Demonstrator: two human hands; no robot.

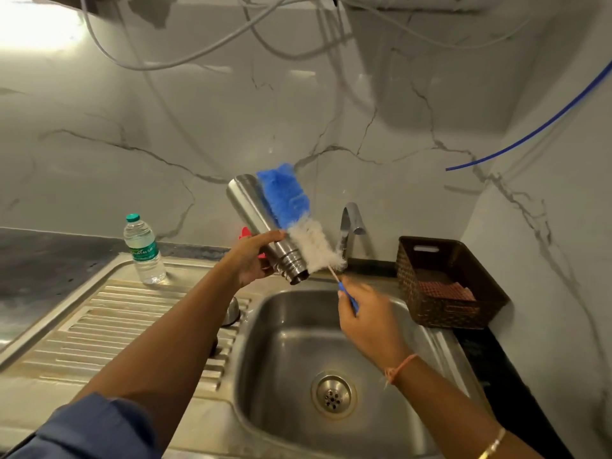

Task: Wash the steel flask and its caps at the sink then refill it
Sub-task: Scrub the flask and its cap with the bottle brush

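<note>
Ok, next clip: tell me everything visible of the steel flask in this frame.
The steel flask is a plain, shiny metal cylinder with a ringed, narrower neck. Its mouth is open, no cap on, and it is tilted, base up and mouth down toward the sink. The left hand holds it near the neck. A blue-and-white bottle brush, held by the right hand, lies along its outside.

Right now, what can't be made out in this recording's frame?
Head view:
- Red object: mostly hidden behind the left hand and steel flask.
- Domed steel piece: half covered by the left forearm; maybe a cap.
- Right hand: motion-blurred on the brush handle.
</note>
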